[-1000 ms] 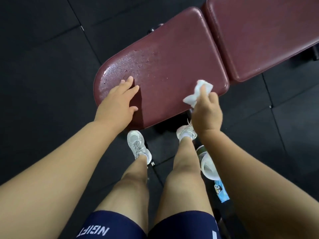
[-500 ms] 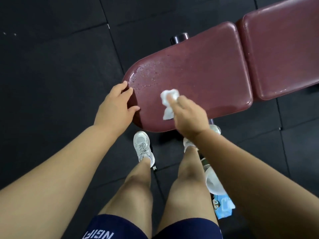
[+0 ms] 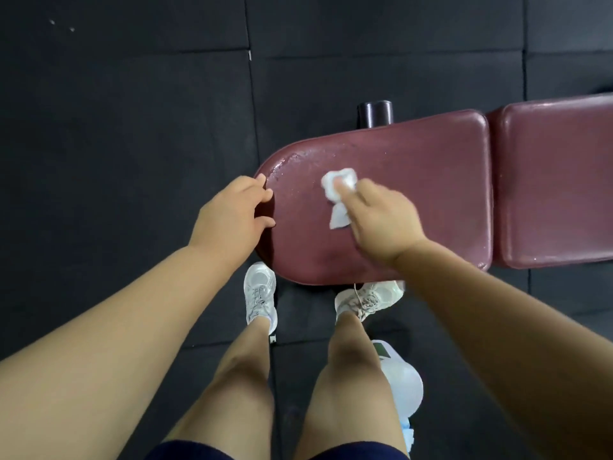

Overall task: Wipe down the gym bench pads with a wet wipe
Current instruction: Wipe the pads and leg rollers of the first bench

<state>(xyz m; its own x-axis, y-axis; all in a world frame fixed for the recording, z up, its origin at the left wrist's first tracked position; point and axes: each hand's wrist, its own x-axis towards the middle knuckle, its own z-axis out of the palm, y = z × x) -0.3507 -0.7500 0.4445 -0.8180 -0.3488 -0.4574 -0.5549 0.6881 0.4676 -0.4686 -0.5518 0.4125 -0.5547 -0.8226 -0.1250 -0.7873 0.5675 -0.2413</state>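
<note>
Right hand [image 3: 381, 220] grips wet wipe [image 3: 332, 187] against seat pad [image 3: 421, 174].

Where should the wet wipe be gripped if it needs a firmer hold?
Pinch the bunched far part of the wet wipe from above: the right hand presses it flat on the seat pad, so no side offers an edge. The thin loose tail nearer the person would probably just drag.

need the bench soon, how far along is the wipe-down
Looks done: only the rounded end of the seat pad, wet with droplets. In hand: the right hand holds the wet wipe on it, the left hand resting on its end. Left: the rest, and the back pad, which looks dry.
</note>
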